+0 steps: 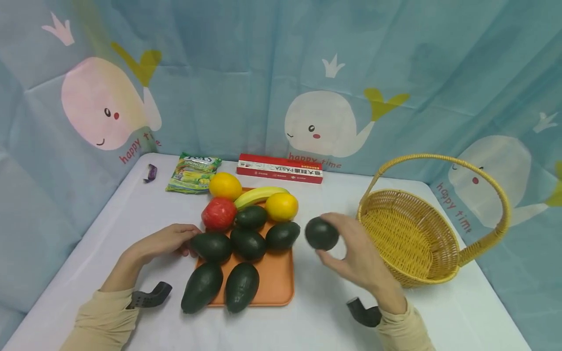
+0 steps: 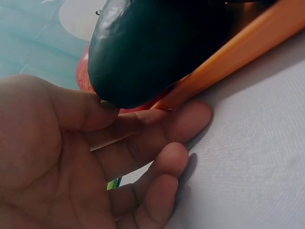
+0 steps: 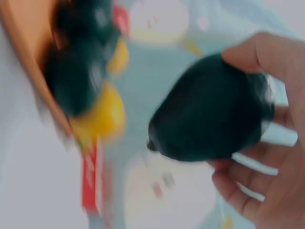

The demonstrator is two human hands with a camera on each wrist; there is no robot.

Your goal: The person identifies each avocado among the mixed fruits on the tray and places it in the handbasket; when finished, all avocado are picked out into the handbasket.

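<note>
My right hand [image 1: 355, 251] grips a dark green avocado [image 1: 322, 234] between thumb and fingers, lifted to the right of the orange tray [image 1: 276, 287]. In the right wrist view the same avocado [image 3: 209, 112] has its narrow stem end pointing away from the palm. On the left, my other hand [image 1: 171, 240] lies at the tray's left edge. Its thumb is right at the tip of an avocado [image 2: 152, 52], and its loosely bent fingertips rest beside the tray rim [image 2: 224, 71]. More avocados [image 1: 248, 243] lie on the tray, two of them [image 1: 242, 287] at its front.
A yellow wicker basket [image 1: 395, 234] with a tall handle stands right. Behind the avocados are a red fruit [image 1: 219, 214], a banana [image 1: 260, 195] and two yellow fruits [image 1: 282, 206]. A green packet [image 1: 193, 174], a red pasta box [image 1: 279, 168] and a small purple wrapper [image 1: 150, 173] lie farther back.
</note>
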